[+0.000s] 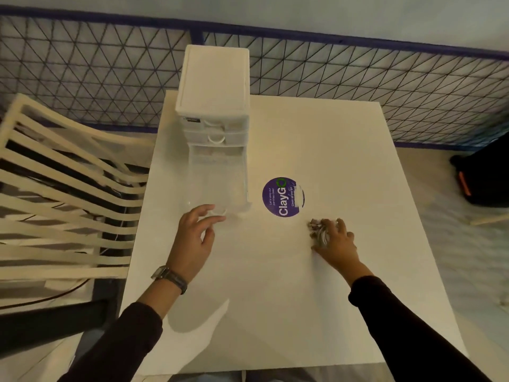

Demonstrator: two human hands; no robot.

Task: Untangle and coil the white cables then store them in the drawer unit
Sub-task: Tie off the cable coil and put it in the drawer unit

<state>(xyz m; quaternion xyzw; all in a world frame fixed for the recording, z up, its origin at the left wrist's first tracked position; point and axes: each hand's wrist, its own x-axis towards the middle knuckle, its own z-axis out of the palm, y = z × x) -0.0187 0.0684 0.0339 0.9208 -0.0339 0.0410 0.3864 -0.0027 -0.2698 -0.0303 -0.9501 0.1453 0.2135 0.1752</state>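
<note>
white cables [319, 231], bunched into a small coil, sit right of centre in the frame, on the table [303, 299] just below and right of the purple sticker [283, 197]. your right hand [337, 244] lies over them, fingers curled round the bundle and gripping it. the untangling and coiling look done, so the step in hand is the storing.

your left hand [194, 238] is at the front lip of the lowest drawer [246, 186], which is pulled well out of the drawer unit [214, 78] at upper centre. its fingers curve by the pull, but whether they grip it or only touch it cannot be told.

the next move likely calls for carrying the coil left past the sticker, lowering it into the open drawer without letting the loops spring loose, then pushing the drawer home.

the clear drawer looks empty. the two drawers above it are closed, and you cannot read their contents.
</note>
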